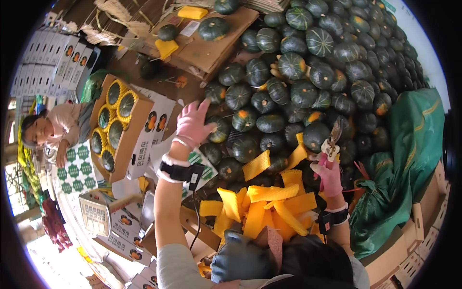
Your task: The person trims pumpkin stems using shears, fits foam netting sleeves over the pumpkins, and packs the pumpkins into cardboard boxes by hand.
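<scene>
My left hand (193,124), in a pink glove, is open with its fingers spread beside a dark green pumpkin (219,129) at the left edge of the pile. Whether it touches that pumpkin, I cannot tell. Pruning shears (331,145) are in my right hand (328,176), also pink-gloved, with the fingers wrapped round the handles and the blades pointing up. Just behind the shears lies another pumpkin (316,137). Yellow foam net sleeves (262,212) are heaped between my forearms, nearest to my body.
A big pile of pumpkins (332,72) stretches to the far right. At left, a carton (137,118) holds several net-wrapped pumpkins, with a person (65,123) beyond it. A green sack (385,202) lies at right. Flattened cardboard (231,33) is at the back.
</scene>
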The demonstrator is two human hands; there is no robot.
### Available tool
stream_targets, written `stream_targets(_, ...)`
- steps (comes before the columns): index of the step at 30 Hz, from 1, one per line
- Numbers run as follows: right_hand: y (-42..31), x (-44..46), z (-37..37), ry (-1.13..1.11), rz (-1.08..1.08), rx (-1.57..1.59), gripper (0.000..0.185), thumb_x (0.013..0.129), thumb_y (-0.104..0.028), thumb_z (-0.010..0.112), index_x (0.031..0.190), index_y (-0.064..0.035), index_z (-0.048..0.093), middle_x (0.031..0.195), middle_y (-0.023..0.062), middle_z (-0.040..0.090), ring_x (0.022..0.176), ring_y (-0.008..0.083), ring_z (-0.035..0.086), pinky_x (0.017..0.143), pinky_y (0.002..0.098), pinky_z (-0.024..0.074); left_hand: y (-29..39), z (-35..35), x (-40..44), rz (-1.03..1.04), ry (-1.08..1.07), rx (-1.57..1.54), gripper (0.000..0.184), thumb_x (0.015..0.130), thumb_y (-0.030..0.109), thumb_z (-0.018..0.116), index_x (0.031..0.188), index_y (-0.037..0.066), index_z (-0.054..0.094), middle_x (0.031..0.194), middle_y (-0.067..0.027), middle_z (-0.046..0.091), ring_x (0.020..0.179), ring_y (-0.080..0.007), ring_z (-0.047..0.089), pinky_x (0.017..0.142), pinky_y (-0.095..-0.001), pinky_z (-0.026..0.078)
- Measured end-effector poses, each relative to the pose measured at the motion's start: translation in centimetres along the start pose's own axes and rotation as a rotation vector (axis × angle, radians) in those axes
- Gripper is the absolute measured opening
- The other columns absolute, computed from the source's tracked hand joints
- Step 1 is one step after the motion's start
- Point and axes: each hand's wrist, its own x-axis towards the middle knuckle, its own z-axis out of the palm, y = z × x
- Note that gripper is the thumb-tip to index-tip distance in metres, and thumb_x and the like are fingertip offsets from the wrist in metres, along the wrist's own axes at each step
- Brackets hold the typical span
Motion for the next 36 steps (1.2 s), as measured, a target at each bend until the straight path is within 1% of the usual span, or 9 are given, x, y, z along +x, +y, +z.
stream_targets(4, -0.2, 0.5, -0.1, 0.008, 0.037, 0.030, 0.039, 0.073, -0.004, 0.065, 0.109, -0.0056, 0.050, 0.099, 0.0029, 0.058, 0.074, 0.0081, 0.052, 0.064, 0.0218, 0.0419, 6.7, 0.9, 5.7, 0.246, 0.135, -0.100, 0.082, 0.068, 0.032, 0.073, 0.138, 0.013, 0.034, 0.128, -0.0228, 0.042, 0.117, -0.0412, 0.040, 0.098, -0.0449, 0.036)
stream_targets(10, 0.2, 1.7, -1.7, -0.062, 0.099, -0.016, 0.038, 0.075, -0.006, 0.066, 0.111, -0.0019, 0.053, 0.093, 0.0024, 0.058, 0.075, 0.0086, 0.051, 0.070, 0.0226, 0.0422, 14.0, 4.5, 14.2, 0.324, 0.238, -0.415, 0.086, 0.066, 0.034, 0.076, 0.137, 0.013, 0.032, 0.126, -0.0228, 0.044, 0.116, -0.0395, 0.043, 0.096, -0.0439, 0.040)
stream_targets(15, 0.1, 1.5, -1.4, -0.134, 0.111, 0.136, 0.052, 0.075, -0.007, 0.063, 0.123, 0.0005, 0.045, 0.113, 0.0093, 0.058, 0.092, 0.0146, 0.058, 0.080, 0.0251, 0.0454, 19.8, 5.1, 19.0, 0.047, 0.183, -0.617, 0.101, 0.059, 0.035, 0.080, 0.138, 0.008, 0.024, 0.124, -0.0248, 0.042, 0.112, -0.0394, 0.045, 0.094, -0.0428, 0.042)
stream_targets(19, 1.5, 1.2, -1.6, -0.169, 0.134, 0.107, 0.047, 0.076, -0.008, 0.064, 0.120, -0.0024, 0.050, 0.087, -0.0001, 0.058, 0.069, 0.0067, 0.050, 0.060, 0.0199, 0.0414, 23.7, 6.3, 20.4, -0.206, 0.130, -0.424, 0.110, 0.052, 0.040, 0.083, 0.141, 0.022, 0.019, 0.131, -0.0187, 0.031, 0.119, -0.0378, 0.034, 0.098, -0.0481, 0.034)
stream_targets(24, 1.4, 0.9, -1.5, -0.151, 0.111, 0.107, 0.047, 0.076, -0.010, 0.064, 0.120, -0.0015, 0.049, 0.085, 0.0000, 0.055, 0.065, 0.0062, 0.048, 0.051, 0.0183, 0.0406, 23.6, 7.1, 20.8, -0.178, 0.246, -0.462, 0.100, 0.050, 0.036, 0.083, 0.134, 0.023, 0.030, 0.126, -0.0180, 0.034, 0.116, -0.0368, 0.037, 0.097, -0.0469, 0.036)
stream_targets(28, 1.7, 1.1, -1.6, -0.175, 0.147, 0.083, 0.047, 0.076, -0.011, 0.063, 0.120, -0.0013, 0.048, 0.085, 0.0006, 0.054, 0.063, 0.0065, 0.048, 0.043, 0.0181, 0.0389, 20.8, 7.3, 21.0, 0.081, 0.485, -1.066, 0.091, 0.050, 0.026, 0.085, 0.128, 0.020, 0.038, 0.114, -0.0179, 0.046, 0.104, -0.0334, 0.050, 0.088, -0.0444, 0.046)
stream_targets(31, 1.8, 1.0, -1.9, -0.184, 0.139, 0.061, 0.047, 0.076, -0.012, 0.062, 0.120, -0.0016, 0.047, 0.085, 0.0010, 0.055, 0.065, 0.0068, 0.049, 0.045, 0.0195, 0.0408, 18.2, 6.1, 18.0, 0.179, 0.066, -2.107, 0.066, 0.068, 0.020, 0.075, 0.125, 0.012, 0.043, 0.112, -0.0111, 0.053, 0.104, -0.0285, 0.053, 0.089, -0.0469, 0.046)
stream_targets(34, 2.3, 1.2, -2.0, -0.178, 0.111, 0.077, 0.048, 0.076, -0.012, 0.062, 0.120, -0.0015, 0.047, 0.085, 0.0011, 0.055, 0.066, 0.0071, 0.049, 0.048, 0.0197, 0.0418, 15.6, 5.7, 14.0, 0.177, -0.503, -2.574, 0.074, 0.073, 0.053, 0.063, 0.130, 0.011, 0.041, 0.127, -0.0176, 0.046, 0.116, -0.0398, 0.045, 0.093, -0.0586, 0.041)
stream_targets(36, 2.4, 1.3, -1.7, -0.141, 0.119, 0.085, 0.044, 0.076, -0.009, 0.063, 0.116, -0.0017, 0.049, 0.086, 0.0013, 0.055, 0.069, 0.0078, 0.050, 0.053, 0.0201, 0.0425, 15.3, 5.3, 12.2, 0.014, -0.616, -2.686, 0.085, 0.074, 0.070, 0.049, 0.133, 0.009, 0.039, 0.133, -0.0239, 0.040, 0.119, -0.0445, 0.041, 0.094, -0.0601, 0.040)
